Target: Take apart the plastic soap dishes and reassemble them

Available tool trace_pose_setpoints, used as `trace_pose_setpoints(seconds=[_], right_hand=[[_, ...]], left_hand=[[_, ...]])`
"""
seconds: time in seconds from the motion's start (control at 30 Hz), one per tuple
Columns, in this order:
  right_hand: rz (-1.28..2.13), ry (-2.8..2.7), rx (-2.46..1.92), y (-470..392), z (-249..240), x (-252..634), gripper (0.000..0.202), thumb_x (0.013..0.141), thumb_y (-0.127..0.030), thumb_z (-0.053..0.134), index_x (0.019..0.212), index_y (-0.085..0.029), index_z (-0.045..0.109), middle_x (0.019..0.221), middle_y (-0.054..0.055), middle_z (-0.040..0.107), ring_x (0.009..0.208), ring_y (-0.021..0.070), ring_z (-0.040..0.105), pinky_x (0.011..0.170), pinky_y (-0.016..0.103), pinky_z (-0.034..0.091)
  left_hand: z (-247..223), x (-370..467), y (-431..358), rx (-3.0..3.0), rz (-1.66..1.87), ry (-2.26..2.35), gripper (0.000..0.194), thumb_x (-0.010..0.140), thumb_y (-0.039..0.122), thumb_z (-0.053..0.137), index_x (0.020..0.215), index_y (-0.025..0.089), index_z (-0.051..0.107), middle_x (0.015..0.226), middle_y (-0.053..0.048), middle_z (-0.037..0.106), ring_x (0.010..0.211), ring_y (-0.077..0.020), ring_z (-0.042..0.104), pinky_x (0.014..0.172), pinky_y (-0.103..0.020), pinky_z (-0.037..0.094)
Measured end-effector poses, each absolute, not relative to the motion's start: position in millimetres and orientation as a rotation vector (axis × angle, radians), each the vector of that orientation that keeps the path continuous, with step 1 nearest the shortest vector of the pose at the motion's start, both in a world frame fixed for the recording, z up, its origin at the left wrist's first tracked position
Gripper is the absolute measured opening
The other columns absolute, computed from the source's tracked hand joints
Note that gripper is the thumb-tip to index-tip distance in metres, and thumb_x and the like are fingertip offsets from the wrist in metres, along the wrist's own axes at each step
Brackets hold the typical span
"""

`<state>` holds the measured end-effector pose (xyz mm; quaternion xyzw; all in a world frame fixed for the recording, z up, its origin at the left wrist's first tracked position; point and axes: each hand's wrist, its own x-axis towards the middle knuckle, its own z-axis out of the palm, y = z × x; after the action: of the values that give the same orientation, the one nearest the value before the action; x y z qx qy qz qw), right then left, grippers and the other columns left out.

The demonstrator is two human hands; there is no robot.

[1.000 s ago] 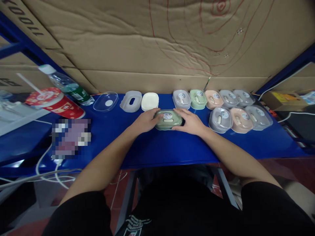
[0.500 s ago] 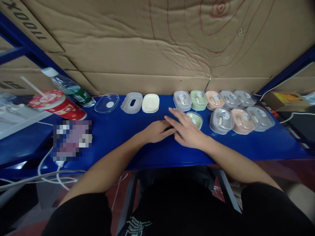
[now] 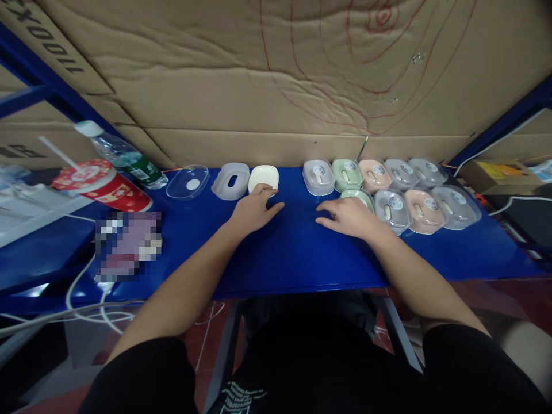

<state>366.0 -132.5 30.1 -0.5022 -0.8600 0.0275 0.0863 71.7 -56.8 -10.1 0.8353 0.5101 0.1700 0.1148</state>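
Drinks: a red-and-white paper cup with a straw point(image 3: 110, 192) and a transparent plastic bottle with a green label point(image 3: 140, 168) stand at the far left, presumably kept away from the working spot.
Loose pieces: a transparent rounded plastic lid bearing a white disc point(image 3: 183, 185), a frosted grey plastic cover with an oblong slot point(image 3: 222, 183) and a shallow cream square tray point(image 3: 263, 173) line the back of the blue tabletop point(image 3: 297, 259); they seem spread singly for easy picking.
Left hand: the left hand point(image 3: 256, 211) is half open, thumb apart, fingertips over the tray's near edge; no grip shows, and contact cannot be told.
Right hand: the right hand point(image 3: 347, 217) is loosely open, fingers pointing left, nothing visible in its grasp; it partly hides a pale green rounded plastic box point(image 3: 359, 197), touching or not unclear.
Boxes: that box ends the front row, beside a grey lidded plastic box point(image 3: 395, 213); grey, green and peach lidded boxes point(image 3: 375, 175) fill two tight rows, probably to save room.
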Motion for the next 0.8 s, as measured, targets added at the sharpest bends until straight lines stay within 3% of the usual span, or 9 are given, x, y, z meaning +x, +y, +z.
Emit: trace_pose_setpoints(seconds=[0.13,0.33,0.6,0.8], right_hand=[[0.130,-2.522,-1.458,-143.0,30.2,352.2,0.034,0.105,-0.043,0.065,0.126,-0.020,0.079,0.090,0.006,0.082,0.083,0.0240,0.076,0.073,0.033,0.047],[0.385,-2.568,-1.335,-149.9,17.4,329.8,0.028,0.102,-0.043,0.072,0.121,-0.024,0.079,0.096,0.003,0.083,0.083,0.0210,0.075,0.071,0.032,0.045],[0.380,-2.351,-1.738,-125.6,7.8,346.2,0.028,0.101,-0.049,0.071,0.109,-0.024,0.079,0.089,0.005,0.082,0.089,0.0260,0.077,0.070,0.035,0.046],[0.411,-2.319,-1.745,-126.4,6.8,344.1,0.033,0.101,-0.049,0.070,0.121,-0.023,0.077,0.091,0.004,0.082,0.090,0.0266,0.077,0.074,0.037,0.051]], left_hand=[[-11.0,70.2,-55.1,2.463,0.428,1.608,0.058,0.105,0.054,0.060,0.149,0.017,0.063,0.159,-0.016,0.057,0.133,-0.0370,0.066,0.113,-0.051,0.055],[-16.7,61.7,-43.5,2.510,0.398,1.466,0.054,0.103,0.053,0.060,0.142,0.017,0.067,0.145,-0.015,0.068,0.132,-0.0342,0.067,0.115,-0.048,0.052],[-10.6,64.1,-46.4,2.509,0.339,1.366,0.051,0.098,0.057,0.068,0.132,0.019,0.073,0.124,-0.010,0.077,0.114,-0.0294,0.073,0.097,-0.040,0.055],[-3.6,63.6,-49.2,2.541,0.235,1.354,0.039,0.086,0.060,0.079,0.097,0.023,0.074,0.108,-0.006,0.075,0.096,-0.0249,0.071,0.079,-0.034,0.051]])
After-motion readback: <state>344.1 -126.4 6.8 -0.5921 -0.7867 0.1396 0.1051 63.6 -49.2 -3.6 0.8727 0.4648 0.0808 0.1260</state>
